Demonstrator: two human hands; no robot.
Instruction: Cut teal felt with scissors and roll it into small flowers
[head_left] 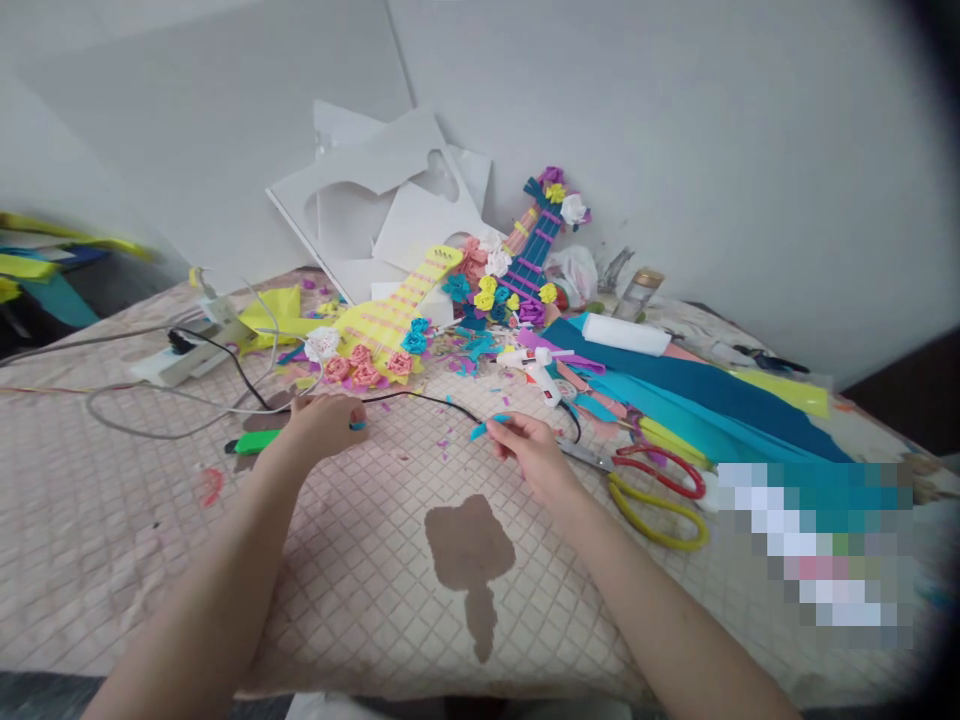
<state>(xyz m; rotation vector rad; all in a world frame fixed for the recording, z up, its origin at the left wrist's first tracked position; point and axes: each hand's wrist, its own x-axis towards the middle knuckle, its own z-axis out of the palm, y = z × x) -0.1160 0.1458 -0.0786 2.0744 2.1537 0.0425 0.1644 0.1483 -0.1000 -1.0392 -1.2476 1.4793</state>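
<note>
Right hand (531,450) pinches 1 short blue strip (478,432); left hand (321,425) curls, hold unclear.

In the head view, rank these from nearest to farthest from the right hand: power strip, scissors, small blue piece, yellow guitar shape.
From the right hand:
1. Small blue piece: at its fingertips.
2. Scissors: close by on the right.
3. Yellow guitar shape: beyond, to the left.
4. Power strip: far left.
</note>
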